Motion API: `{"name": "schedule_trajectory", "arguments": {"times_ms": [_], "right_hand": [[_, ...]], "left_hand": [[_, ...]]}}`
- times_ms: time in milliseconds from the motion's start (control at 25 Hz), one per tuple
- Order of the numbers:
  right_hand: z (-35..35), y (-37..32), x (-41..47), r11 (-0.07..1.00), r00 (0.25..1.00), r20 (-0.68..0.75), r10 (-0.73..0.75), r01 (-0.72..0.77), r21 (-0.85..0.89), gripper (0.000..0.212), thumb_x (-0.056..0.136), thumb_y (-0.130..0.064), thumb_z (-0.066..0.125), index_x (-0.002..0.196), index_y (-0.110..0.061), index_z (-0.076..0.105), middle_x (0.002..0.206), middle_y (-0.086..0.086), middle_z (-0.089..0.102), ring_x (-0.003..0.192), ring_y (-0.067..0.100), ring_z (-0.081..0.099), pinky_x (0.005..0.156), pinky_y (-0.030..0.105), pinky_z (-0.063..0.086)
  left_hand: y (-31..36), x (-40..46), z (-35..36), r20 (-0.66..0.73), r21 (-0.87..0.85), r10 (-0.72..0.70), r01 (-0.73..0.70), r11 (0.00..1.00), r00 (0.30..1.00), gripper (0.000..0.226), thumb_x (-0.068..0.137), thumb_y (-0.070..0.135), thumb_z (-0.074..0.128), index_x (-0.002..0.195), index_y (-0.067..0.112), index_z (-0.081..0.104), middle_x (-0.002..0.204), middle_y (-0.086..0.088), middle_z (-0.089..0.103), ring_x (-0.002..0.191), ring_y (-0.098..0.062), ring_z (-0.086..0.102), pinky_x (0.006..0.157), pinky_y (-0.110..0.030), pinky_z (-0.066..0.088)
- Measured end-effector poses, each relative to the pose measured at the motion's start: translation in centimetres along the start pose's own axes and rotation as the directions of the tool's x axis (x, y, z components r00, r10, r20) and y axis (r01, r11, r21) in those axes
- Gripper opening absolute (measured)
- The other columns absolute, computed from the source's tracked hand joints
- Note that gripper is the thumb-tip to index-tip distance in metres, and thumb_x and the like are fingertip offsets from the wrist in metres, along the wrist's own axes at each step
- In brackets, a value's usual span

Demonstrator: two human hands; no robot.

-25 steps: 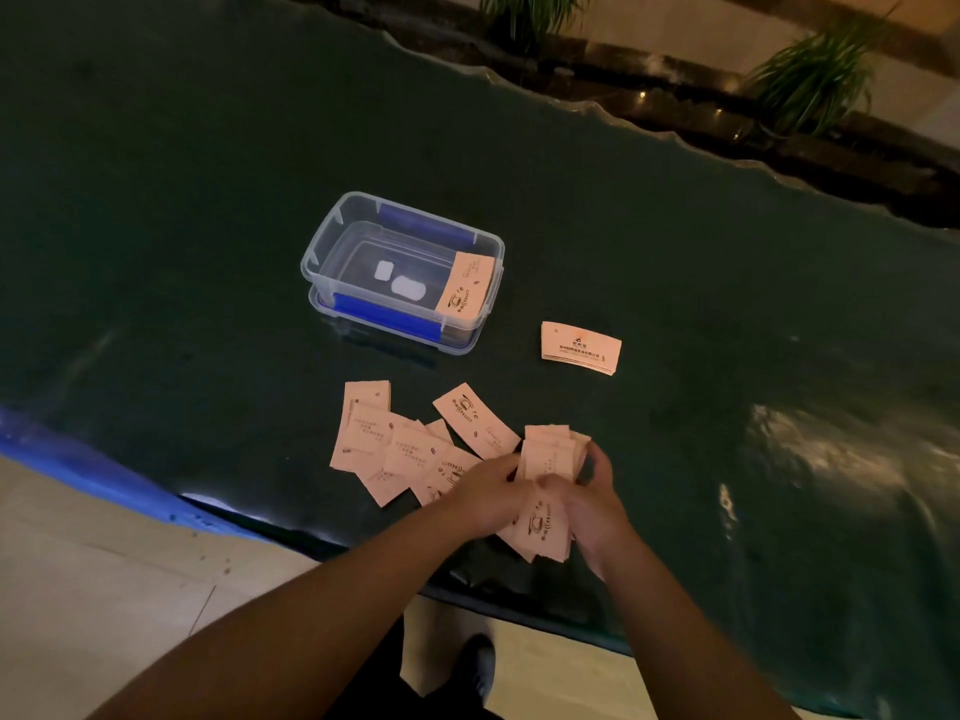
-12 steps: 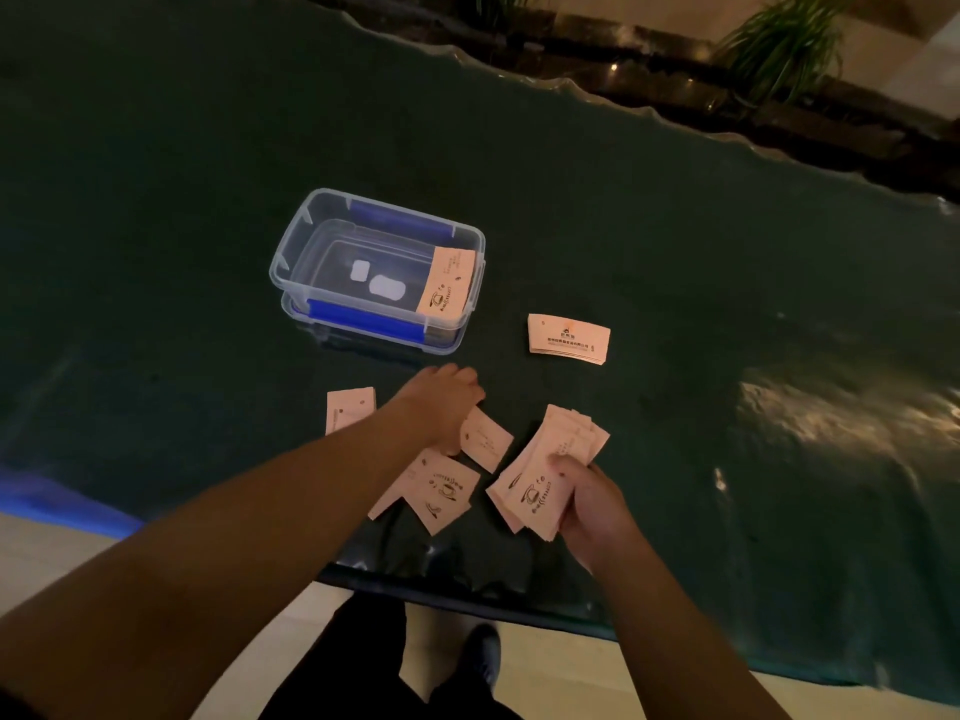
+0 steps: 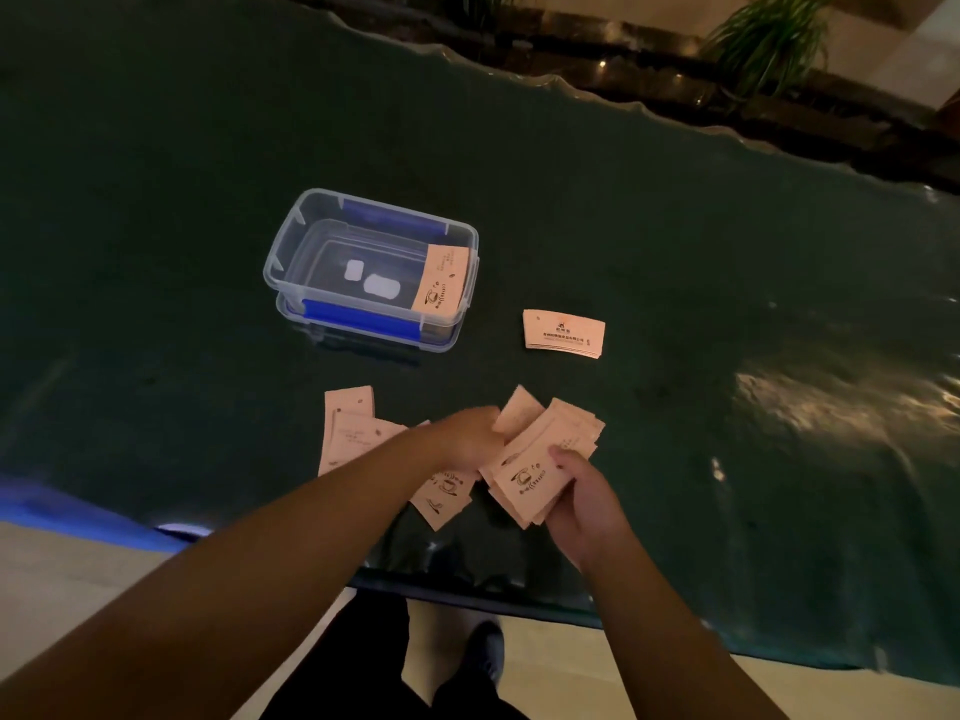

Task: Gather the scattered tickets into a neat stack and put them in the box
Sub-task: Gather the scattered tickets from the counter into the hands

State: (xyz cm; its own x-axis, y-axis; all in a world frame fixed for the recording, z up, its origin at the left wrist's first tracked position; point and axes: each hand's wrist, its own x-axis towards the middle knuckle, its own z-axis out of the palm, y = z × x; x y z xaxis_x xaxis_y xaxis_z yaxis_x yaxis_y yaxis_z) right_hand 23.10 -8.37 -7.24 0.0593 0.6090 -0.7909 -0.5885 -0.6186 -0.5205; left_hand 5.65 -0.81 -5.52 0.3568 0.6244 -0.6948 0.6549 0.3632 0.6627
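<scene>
My right hand (image 3: 582, 496) grips a fanned bundle of pale pink tickets (image 3: 540, 462) near the table's front edge. My left hand (image 3: 467, 439) holds a single ticket (image 3: 519, 413) against the bundle's far-left side. Loose tickets (image 3: 353, 433) lie scattered to the left, and another ticket (image 3: 441, 496) shows under my left wrist. A small neat stack (image 3: 563, 333) lies apart, right of the box. The clear plastic box (image 3: 311, 236) with blue clips stands further back, with one ticket (image 3: 441, 278) leaning against its right inner wall.
The dark green glossy table (image 3: 727, 252) stretches wide around the box. Its front edge runs just below my hands, with tiled floor and my shoe beneath. Potted plants (image 3: 763, 39) and a dark ledge line the far side.
My left hand reached out to the loose tickets, took one, and came back to the bundle in my right hand. The view shifted slightly.
</scene>
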Motion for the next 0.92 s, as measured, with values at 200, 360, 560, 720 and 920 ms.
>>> {"name": "schedule_trajectory", "arguments": {"times_ms": [200,360,560,720,920], "right_hand": [[-1.5,-0.5,-0.7,0.996,0.997,0.038,-0.061,0.059,0.063,0.042,0.102,-0.013,0.058,0.144,-0.015,0.062,0.135,0.020,0.074,0.122,0.038,0.069,0.099,0.059,0.056],[0.2,-0.2,-1.1,0.994,0.999,0.032,-0.034,0.037,-0.107,0.039,0.103,-0.027,0.059,0.140,-0.017,0.067,0.130,0.020,0.077,0.113,0.035,0.074,0.088,0.053,0.061],[2.2,-0.3,-1.3,0.963,0.994,0.105,0.028,0.002,-0.268,0.034,0.104,-0.030,0.057,0.135,-0.022,0.071,0.121,0.016,0.081,0.101,0.032,0.080,0.070,0.051,0.066],[3.6,0.5,-0.7,0.912,0.980,0.191,0.048,0.035,-0.409,0.036,0.105,-0.011,0.058,0.139,-0.020,0.064,0.131,0.014,0.077,0.122,0.036,0.070,0.097,0.062,0.058],[6.1,0.2,-0.1,0.576,0.963,0.255,0.086,0.161,-0.801,0.036,0.099,-0.015,0.066,0.120,-0.044,0.068,0.110,-0.013,0.082,0.104,0.015,0.075,0.075,0.037,0.059]], "left_hand": [[-1.0,-2.1,3.4,-0.063,-0.403,-0.097,0.064,0.913,0.993,0.038,0.103,0.017,0.051,0.141,0.017,0.050,0.130,-0.008,0.068,0.106,-0.027,0.071,0.080,-0.044,0.065],[-1.3,-3.6,6.1,0.027,-0.657,-0.053,0.058,0.752,0.998,0.030,0.109,0.037,0.039,0.112,0.025,0.066,0.111,-0.004,0.074,0.101,-0.024,0.072,0.088,-0.042,0.064],[-2.9,-5.3,6.4,-0.048,-0.852,-0.130,0.027,0.522,0.990,0.030,0.108,0.031,0.046,0.120,0.018,0.070,0.120,-0.011,0.075,0.107,-0.029,0.073,0.078,-0.039,0.066],[-6.5,-7.2,6.7,-0.281,-0.856,-0.406,-0.036,0.516,0.870,0.019,0.104,0.018,0.053,0.107,0.019,0.071,0.107,-0.008,0.078,0.094,-0.023,0.075,0.070,-0.034,0.062],[-8.2,-8.8,8.0,-0.313,-0.913,-0.560,-0.082,0.399,0.767,0.035,0.097,0.018,0.055,0.131,0.016,0.060,0.121,-0.008,0.068,0.110,-0.027,0.067,0.094,-0.045,0.059]]}}
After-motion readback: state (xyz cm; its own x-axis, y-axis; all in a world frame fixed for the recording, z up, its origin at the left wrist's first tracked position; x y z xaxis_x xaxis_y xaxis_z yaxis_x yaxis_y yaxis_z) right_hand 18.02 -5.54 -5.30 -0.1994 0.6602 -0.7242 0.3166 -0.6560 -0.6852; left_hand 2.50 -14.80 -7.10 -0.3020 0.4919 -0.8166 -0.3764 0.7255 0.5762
